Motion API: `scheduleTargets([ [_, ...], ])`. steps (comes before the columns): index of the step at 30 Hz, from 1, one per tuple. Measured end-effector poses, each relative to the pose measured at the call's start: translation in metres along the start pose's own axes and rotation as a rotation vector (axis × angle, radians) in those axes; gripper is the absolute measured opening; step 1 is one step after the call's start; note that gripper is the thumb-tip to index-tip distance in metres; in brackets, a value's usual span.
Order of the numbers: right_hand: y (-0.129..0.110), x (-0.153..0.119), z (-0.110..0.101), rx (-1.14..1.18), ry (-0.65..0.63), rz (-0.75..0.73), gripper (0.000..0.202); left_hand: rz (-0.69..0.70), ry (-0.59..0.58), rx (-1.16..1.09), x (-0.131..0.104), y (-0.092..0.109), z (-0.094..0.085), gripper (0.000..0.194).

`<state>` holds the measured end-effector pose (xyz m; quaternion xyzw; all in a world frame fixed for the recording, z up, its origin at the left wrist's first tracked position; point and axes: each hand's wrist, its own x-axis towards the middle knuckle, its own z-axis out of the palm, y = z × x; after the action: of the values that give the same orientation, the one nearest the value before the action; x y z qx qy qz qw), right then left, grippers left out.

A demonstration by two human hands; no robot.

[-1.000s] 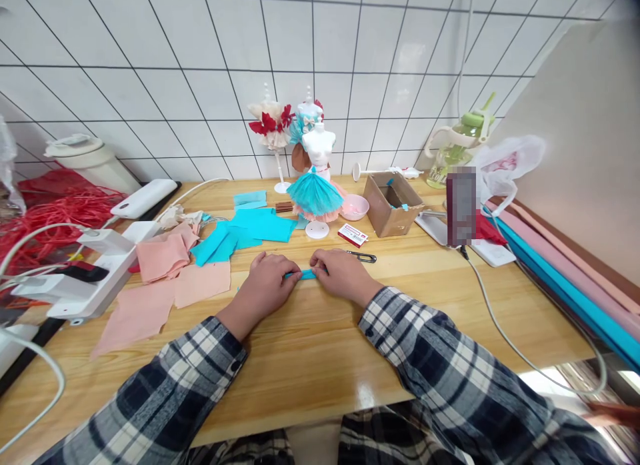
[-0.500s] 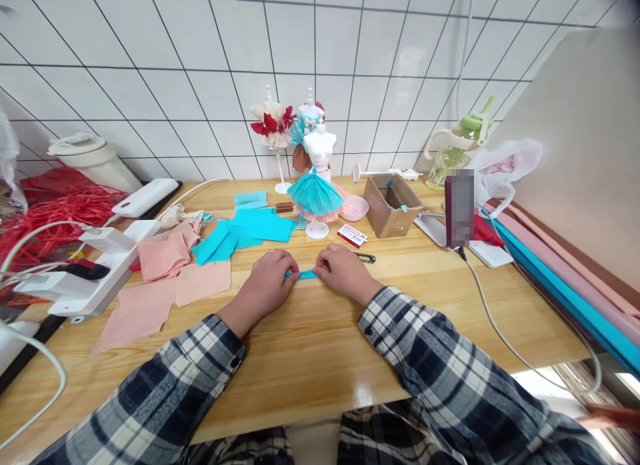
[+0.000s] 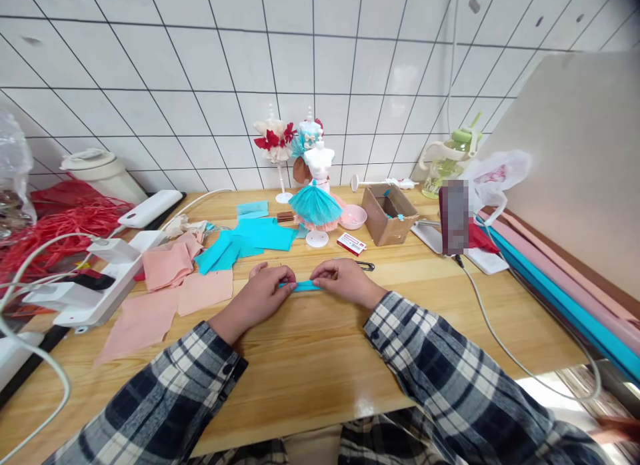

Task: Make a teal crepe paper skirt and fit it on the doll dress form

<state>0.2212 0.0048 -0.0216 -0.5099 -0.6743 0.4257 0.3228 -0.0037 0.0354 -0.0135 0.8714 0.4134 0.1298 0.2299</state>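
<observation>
A narrow folded blue strip (image 3: pixel 306 286) lies between my hands, low over the wooden table. My left hand (image 3: pixel 267 292) pinches its left end, and my right hand (image 3: pixel 347 280) pinches the right end. Just behind stands a small white mannequin (image 3: pixel 319 162) in a blue and pink skirt. Blue sheets (image 3: pixel 255 234) are spread to its left, with pink pieces (image 3: pixel 205 292) nearer the left forearm. A black scissors-like or clip-like tool (image 3: pixel 367 266) lies by my right hand, beside a small red and white box (image 3: pixel 351 244).
Behind are a cardboard box (image 3: pixel 390 215), a pink bowl (image 3: pixel 353 216) and another dressed mannequin (image 3: pixel 275 142). A power strip (image 3: pixel 107 295) with cables sits at the left. On the right are a phone (image 3: pixel 454 217), its cable and a green-lidded bottle (image 3: pixel 453 155).
The view has tilted slightly upward. My left fingers have shifted on the strip, and more of the strip's folded width shows between my hands.
</observation>
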Motion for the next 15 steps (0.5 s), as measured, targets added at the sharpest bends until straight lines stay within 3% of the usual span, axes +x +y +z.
scheduleTargets([
  [4,0.002,0.001,0.0,-0.077,0.103,-0.023,0.012,0.022,0.093,0.022,0.001,-0.002,-0.002,0.023],
  [8,-0.006,-0.005,-0.007,-0.388,0.347,-0.188,0.017,-0.106,0.443,-0.028,-0.003,0.007,-0.011,0.033],
  [9,-0.009,-0.008,-0.009,-0.489,0.402,-0.232,0.021,-0.167,0.482,-0.092,-0.005,0.012,-0.012,0.036],
  [10,-0.012,-0.011,-0.01,-0.583,0.424,-0.28,0.024,-0.227,0.451,-0.2,-0.007,0.016,-0.012,0.039],
  [13,-0.023,-0.021,-0.008,-0.791,0.3,-0.448,0.033,-0.343,0.039,-0.783,-0.011,0.028,-0.003,0.051],
  [15,-0.029,-0.025,-0.001,-0.872,0.15,-0.525,0.034,-0.38,-0.044,-1.086,-0.012,0.033,0.006,0.048],
])
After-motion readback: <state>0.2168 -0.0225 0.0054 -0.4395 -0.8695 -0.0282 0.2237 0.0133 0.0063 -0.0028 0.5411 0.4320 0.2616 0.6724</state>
